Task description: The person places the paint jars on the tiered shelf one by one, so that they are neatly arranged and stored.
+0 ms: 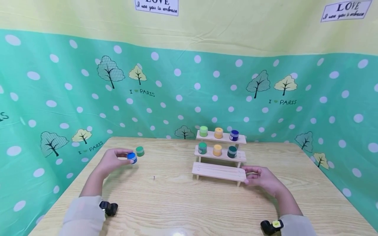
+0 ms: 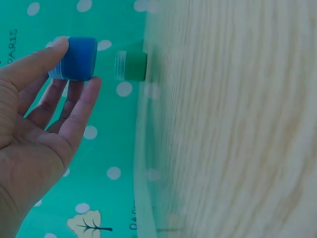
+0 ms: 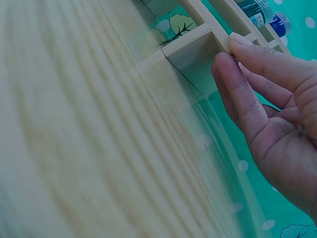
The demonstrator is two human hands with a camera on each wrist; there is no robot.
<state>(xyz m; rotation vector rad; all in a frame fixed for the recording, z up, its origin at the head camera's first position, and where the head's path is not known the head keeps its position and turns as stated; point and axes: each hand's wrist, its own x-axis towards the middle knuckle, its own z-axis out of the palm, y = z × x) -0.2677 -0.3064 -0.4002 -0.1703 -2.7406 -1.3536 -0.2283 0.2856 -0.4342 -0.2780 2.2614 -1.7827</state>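
Note:
My left hand pinches a small blue paint jar between thumb and fingertips. In the left wrist view that blue jar is held above the table surface. Just beyond it a green paint jar stands on the table. My right hand grips the right end of the lowest step of a three-step wooden stand. The right wrist view shows its thumb and index finger pinching the board's corner. On the upper step sit light green, orange and dark blue jars; the middle step bears green, orange and dark green ones.
A tiny dark object lies on the wooden table left of the stand. Behind the table hangs a green and yellow curtain with dots and trees, close behind the stand.

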